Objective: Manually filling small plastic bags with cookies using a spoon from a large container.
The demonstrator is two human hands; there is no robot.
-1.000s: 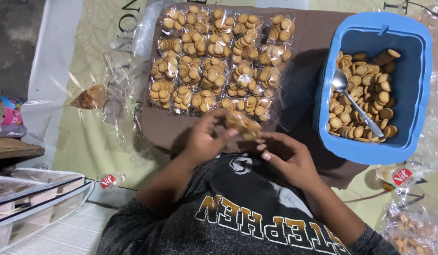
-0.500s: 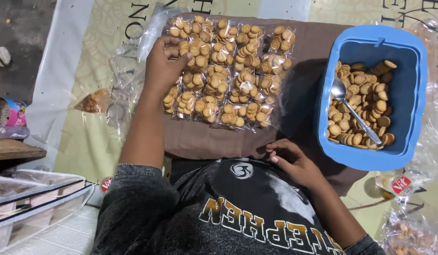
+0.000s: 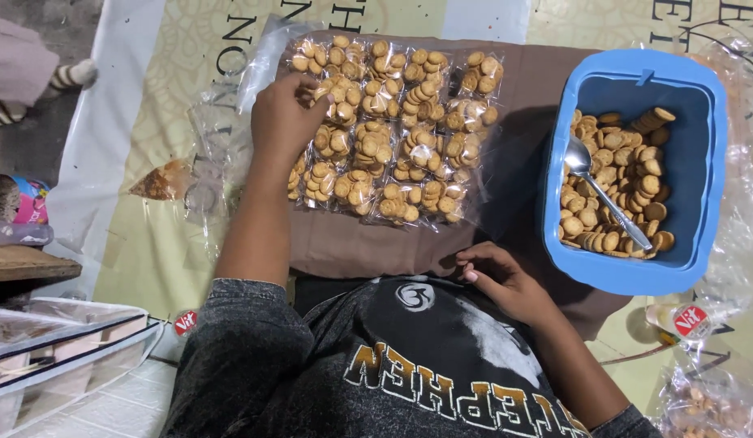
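Observation:
Several clear packets of small round cookies [image 3: 393, 130] lie in rows on a brown cloth [image 3: 368, 243]. My left hand [image 3: 283, 118] reaches out to the left column of the rows, its fingers curled on one cookie packet [image 3: 316, 91] there. Close to my body, my right hand [image 3: 502, 280] rests on the near edge of the cloth with fingers loosely apart, holding nothing. A blue plastic tub [image 3: 701, 162] at the right holds loose cookies and a metal spoon [image 3: 604, 195].
Empty clear bags [image 3: 214, 138] and a small bag of crumbs [image 3: 161, 182] lie left of the cloth on a printed mat [image 3: 141, 243]. A clear lidded tray [image 3: 60, 349] sits at lower left. Another person's foot [image 3: 64, 77] shows at upper left.
Both hands held one packet near my body a second ago. My left hand then carried it out to the left side of the rows and stays there; my right hand stayed by my lap.

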